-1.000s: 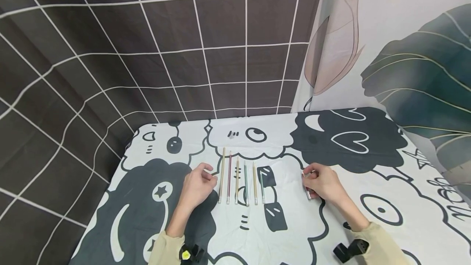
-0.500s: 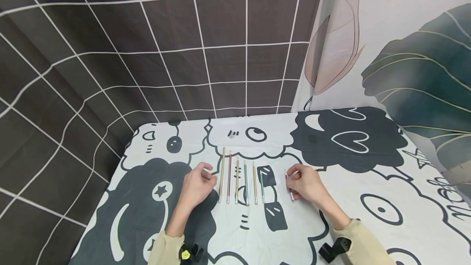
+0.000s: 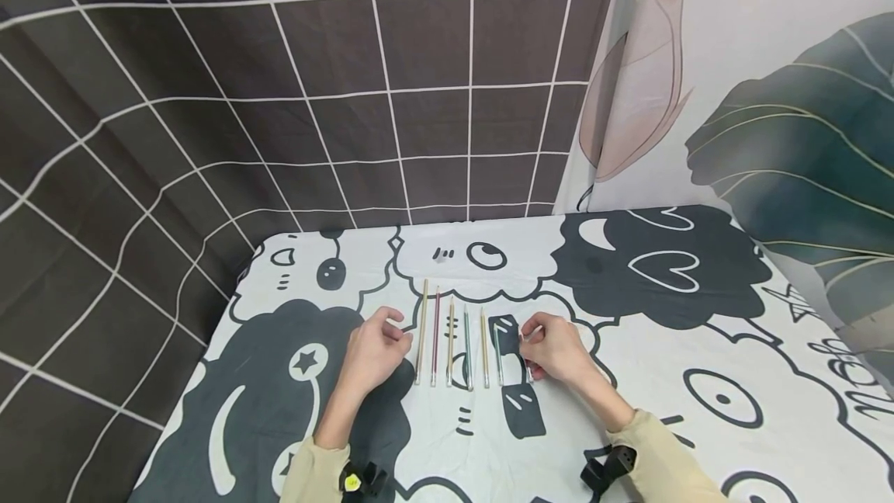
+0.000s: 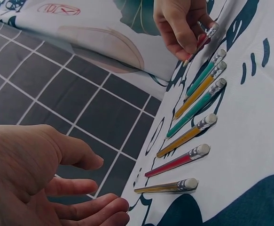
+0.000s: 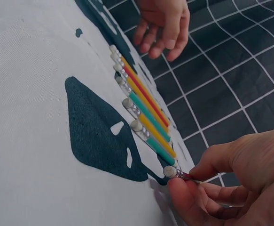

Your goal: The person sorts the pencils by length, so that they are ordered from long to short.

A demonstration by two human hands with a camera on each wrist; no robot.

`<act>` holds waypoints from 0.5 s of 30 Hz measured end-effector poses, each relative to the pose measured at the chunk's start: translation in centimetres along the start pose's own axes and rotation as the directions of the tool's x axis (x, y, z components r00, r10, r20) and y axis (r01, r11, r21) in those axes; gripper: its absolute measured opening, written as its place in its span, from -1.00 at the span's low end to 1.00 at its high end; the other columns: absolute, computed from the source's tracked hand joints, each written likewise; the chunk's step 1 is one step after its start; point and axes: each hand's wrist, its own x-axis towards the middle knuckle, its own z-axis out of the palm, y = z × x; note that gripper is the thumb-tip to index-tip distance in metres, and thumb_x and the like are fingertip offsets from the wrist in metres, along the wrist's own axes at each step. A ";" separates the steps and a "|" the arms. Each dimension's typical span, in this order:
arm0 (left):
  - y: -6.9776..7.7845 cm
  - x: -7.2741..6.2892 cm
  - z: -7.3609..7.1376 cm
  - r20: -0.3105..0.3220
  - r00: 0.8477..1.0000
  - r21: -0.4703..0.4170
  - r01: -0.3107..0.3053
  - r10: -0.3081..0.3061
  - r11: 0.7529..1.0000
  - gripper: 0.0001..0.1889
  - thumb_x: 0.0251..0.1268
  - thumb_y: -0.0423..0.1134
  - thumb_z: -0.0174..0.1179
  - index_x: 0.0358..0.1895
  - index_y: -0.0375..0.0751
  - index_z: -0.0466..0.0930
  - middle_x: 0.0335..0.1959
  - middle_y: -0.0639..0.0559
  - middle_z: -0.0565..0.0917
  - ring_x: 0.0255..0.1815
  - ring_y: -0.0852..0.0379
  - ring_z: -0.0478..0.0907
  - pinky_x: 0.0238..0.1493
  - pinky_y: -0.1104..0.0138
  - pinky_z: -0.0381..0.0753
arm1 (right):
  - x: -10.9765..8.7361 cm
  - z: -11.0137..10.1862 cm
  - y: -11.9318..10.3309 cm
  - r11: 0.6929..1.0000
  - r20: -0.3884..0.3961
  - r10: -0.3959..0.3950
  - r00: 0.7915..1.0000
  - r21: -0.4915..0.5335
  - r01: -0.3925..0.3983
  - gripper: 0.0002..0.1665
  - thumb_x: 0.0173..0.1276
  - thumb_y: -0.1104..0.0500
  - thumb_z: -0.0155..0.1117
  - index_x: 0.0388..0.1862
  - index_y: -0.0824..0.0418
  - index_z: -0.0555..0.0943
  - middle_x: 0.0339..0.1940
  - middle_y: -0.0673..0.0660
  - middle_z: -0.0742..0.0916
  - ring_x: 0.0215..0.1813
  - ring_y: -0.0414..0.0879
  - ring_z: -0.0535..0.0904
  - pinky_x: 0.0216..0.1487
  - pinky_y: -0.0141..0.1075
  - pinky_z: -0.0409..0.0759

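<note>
My right hand (image 3: 559, 348) pinches a short red pencil (image 5: 172, 172) with a white eraser between thumb and fingers, close to the cloth at the right end of a pencil row. From left to right the row has a long yellow pencil (image 3: 422, 332), a red pencil (image 4: 176, 162), a yellow pencil (image 4: 186, 136), a green pencil (image 4: 195, 108), another yellow pencil (image 4: 200, 90) and a short green pencil (image 4: 205, 74). They lie apart, roughly parallel, erasers toward me and nearly level. My left hand (image 3: 375, 352) hovers left of the row, fingers loosely bent, holding nothing.
A white and dark cartoon-print cloth (image 3: 475, 464) covers the table. Behind it hangs a dark grid-patterned curtain (image 3: 426, 123). At the right is a pale hanging with large leaf prints (image 3: 803, 138). Each wrist wears a small black camera (image 3: 609, 472).
My right hand has moved left with the short red pencil, from well right of the row to beside the short green pencil. The left hand and the pencils in the row stay put.
</note>
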 end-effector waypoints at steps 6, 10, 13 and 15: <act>0.0 0.0 -0.1 0.002 1.000 0.001 -0.002 0.002 1.000 -0.70 0.14 -0.37 0.31 -0.04 -0.35 0.60 -0.47 0.03 0.66 -0.42 0.07 0.67 -0.37 0.16 0.60 | 0.1 0.5 -0.1 0.999 0.010 -0.014 1.000 -0.028 0.014 -0.86 0.11 0.42 0.25 -0.31 0.35 0.57 -0.72 0.02 0.63 -0.79 -0.13 0.55 -0.68 -0.34 0.49; 0.0 0.0 -0.1 0.006 1.000 0.000 0.002 -0.002 1.000 -0.70 0.15 -0.38 0.31 -0.03 -0.36 0.60 -0.46 0.03 0.66 -0.42 0.07 0.67 -0.38 0.17 0.60 | 0.3 0.7 -0.2 0.998 0.019 -0.026 0.999 -0.054 0.027 -0.86 0.09 0.44 0.24 -0.34 0.33 0.55 -0.76 0.01 0.62 -0.80 -0.12 0.55 -0.68 -0.35 0.44; 0.0 0.0 -0.1 0.007 1.000 -0.002 0.003 -0.003 1.000 -0.70 0.15 -0.38 0.30 -0.03 -0.37 0.60 -0.47 0.03 0.66 -0.41 0.06 0.68 -0.37 0.16 0.60 | 0.4 0.8 -0.3 0.997 0.017 -0.034 0.999 -0.071 0.035 -0.85 0.06 0.45 0.23 -0.35 0.32 0.55 -0.78 0.00 0.61 -0.80 -0.12 0.55 -0.68 -0.36 0.43; 0.0 0.0 -0.2 0.007 1.000 -0.001 0.003 -0.003 1.000 -0.70 0.16 -0.37 0.30 -0.03 -0.36 0.60 -0.47 0.03 0.66 -0.41 0.06 0.68 -0.36 0.15 0.60 | 0.5 0.9 -0.3 0.996 0.016 -0.035 0.999 -0.079 0.036 -0.85 0.05 0.45 0.23 -0.37 0.31 0.55 -0.78 -0.01 0.61 -0.80 -0.12 0.55 -0.68 -0.36 0.43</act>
